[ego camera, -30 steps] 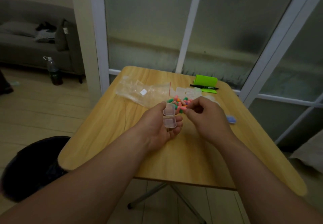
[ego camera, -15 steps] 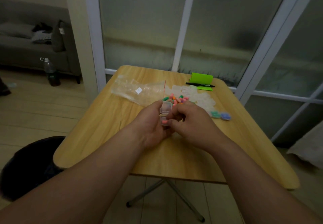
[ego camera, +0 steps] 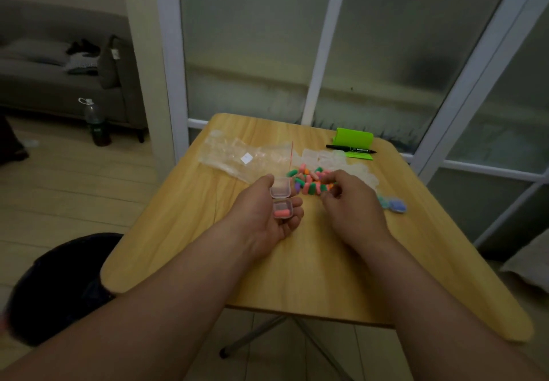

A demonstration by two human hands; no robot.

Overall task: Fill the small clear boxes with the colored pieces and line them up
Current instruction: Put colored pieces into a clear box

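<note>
Fingers [ego camera: 292,202] of the left hand [ego camera: 264,214] curl under a small clear box [ego camera: 281,201], cradling it open just in front of the heap of colored pieces [ego camera: 309,180], hinged lid tipped up toward the heap and a pink piece [ego camera: 282,212] lying in its lower half. Beside it, the right hand [ego camera: 350,205] reaches into the near edge of the heap with thumb and fingertips drawn narrow, as if pinching; whether a piece is already caught between them cannot be told.

Judged by their look, the pieces are light, soft and rounded, likely to roll or squash, so each is best taken gently across its middle. The box seems thin, stiff and slick, safest held by its side walls, away from the hinge.

Right of the heap, two filled boxes [ego camera: 392,203], teal and blue, sit side by side on the wooden table [ego camera: 297,261]. Just behind the heap lie more empty clear boxes [ego camera: 353,169], and to its left a crumpled plastic bag [ego camera: 237,157]. Farther behind the heap, a black marker [ego camera: 350,149] rests against a green holder [ego camera: 355,140].
</note>
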